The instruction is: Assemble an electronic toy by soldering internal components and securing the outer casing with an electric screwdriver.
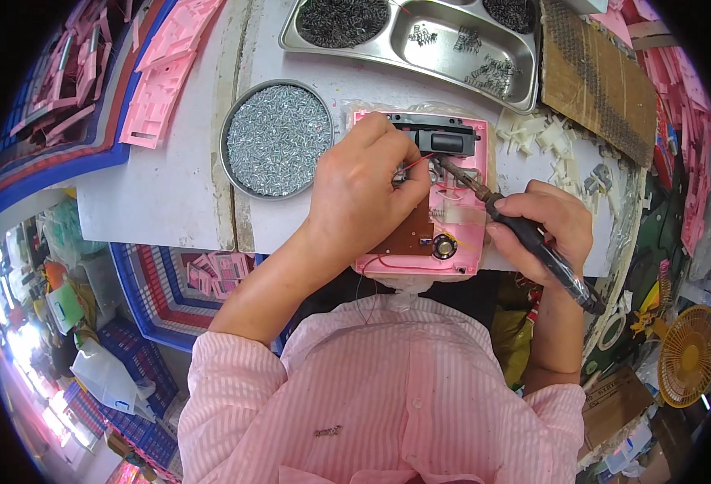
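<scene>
A pink plastic housing (pixel 468 133) lies on the white table in front of me, with a brown circuit board (pixel 410 235), a small round speaker (pixel 444 246) and a black part (pixel 451 142) inside. My left hand (pixel 363 181) rests on the housing and pinches a thin red wire (pixel 414 164) near the black part. My right hand (pixel 545 230) grips a black-handled soldering iron (pixel 525 230), its tip lying at the spot next to my left fingertips.
A round metal bowl of small screws (pixel 275 139) stands left of the housing. A steel compartment tray (pixel 420 40) with springs sits at the back. White plastic pieces (pixel 537 137) and a cardboard sheet (pixel 598 81) lie to the right. Pink parts (pixel 166 73) are stacked at far left.
</scene>
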The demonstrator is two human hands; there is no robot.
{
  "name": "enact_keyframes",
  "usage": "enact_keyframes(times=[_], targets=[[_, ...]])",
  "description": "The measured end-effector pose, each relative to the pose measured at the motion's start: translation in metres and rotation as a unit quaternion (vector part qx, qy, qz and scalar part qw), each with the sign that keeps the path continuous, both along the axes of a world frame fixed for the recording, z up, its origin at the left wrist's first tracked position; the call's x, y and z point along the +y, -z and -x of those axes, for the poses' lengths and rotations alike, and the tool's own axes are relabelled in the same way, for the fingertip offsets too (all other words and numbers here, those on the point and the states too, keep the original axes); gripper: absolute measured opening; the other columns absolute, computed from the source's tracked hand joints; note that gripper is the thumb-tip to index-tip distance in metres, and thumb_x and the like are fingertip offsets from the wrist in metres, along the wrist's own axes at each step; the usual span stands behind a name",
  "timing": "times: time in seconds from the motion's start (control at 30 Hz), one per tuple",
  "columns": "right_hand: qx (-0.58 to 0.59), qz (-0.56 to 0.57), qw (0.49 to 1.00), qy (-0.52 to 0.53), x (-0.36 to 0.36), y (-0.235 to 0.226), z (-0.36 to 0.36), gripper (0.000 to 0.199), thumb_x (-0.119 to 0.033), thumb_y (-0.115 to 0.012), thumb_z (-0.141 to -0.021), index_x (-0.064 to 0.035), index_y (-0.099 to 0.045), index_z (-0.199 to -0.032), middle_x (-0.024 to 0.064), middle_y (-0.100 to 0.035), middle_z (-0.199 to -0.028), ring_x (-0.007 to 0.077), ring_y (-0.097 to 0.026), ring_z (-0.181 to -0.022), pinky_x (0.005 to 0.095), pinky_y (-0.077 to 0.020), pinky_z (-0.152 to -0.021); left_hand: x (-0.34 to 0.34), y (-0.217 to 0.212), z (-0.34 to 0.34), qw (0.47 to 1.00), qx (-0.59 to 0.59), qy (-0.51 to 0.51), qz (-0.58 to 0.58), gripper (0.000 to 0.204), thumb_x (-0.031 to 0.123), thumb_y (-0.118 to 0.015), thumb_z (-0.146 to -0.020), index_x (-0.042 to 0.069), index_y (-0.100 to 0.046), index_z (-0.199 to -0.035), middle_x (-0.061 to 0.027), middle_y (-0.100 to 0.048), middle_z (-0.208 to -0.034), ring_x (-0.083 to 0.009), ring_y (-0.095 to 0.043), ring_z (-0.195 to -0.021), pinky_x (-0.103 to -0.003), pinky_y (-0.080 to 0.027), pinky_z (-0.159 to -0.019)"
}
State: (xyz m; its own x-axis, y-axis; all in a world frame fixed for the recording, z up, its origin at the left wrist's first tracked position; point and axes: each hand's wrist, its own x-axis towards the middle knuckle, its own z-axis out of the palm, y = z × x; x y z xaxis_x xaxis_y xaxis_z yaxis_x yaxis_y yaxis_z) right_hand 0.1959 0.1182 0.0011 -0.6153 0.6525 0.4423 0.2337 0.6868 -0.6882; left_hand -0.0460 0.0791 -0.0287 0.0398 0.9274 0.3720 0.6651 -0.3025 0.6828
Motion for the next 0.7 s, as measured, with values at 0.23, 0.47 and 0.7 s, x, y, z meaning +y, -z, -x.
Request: enact_keyframes(times=[0.23, 0.47, 0.7], targets=[[0.006, -0.012, 1.000, -0.005, 0.001, 0.001, 0.000, 0.033, -0.003, -0.084, -0.071, -0.0046, -0.068, -0.100, 0.0054, -0.067, -0.071, 0.0167, -0.055, -0.050, 0.0292, -0.0411, -0.046, 0.000, 0.002, -0.005, 1.000, 0.002, -0.018, -0.024, 0.014, -0.001, -0.077, -0.073, 0.002, -0.063, -0.077, -0.0081, -0.055, -0.076, -0.0219, -0.056, -0.060, -0.034, -0.046, -0.052], [0.018, -0.014, 1.000, 0.004, -0.007, -0.005, -0.010, 0.034, -0.003, -0.084, -0.072, -0.0042, -0.067, -0.102, 0.0060, -0.067, -0.071, 0.0162, -0.053, -0.050, 0.0282, -0.0391, -0.045, 0.000, 0.003, -0.005, 1.000, 0.017, -0.018, -0.020, 0.014, 0.006, -0.075, -0.075, 0.006, -0.060, -0.077, -0.0092, -0.055, -0.080, -0.0293, -0.061, -0.065, -0.041, -0.050, -0.054], [0.015, 0.013, 0.999, 0.042, -0.022, -0.006, -0.030, 0.032, -0.005, -0.080, -0.073, -0.0001, -0.065, -0.102, 0.0061, -0.052, -0.063, 0.0161, -0.046, -0.052, 0.0287, -0.0305, -0.048, -0.001, 0.003, -0.003, 0.999, 0.027, -0.020, -0.023, 0.014, 0.007, -0.075, -0.075, 0.006, -0.061, -0.078, -0.0092, -0.056, -0.080, -0.0286, -0.061, -0.066, -0.040, -0.051, -0.055]])
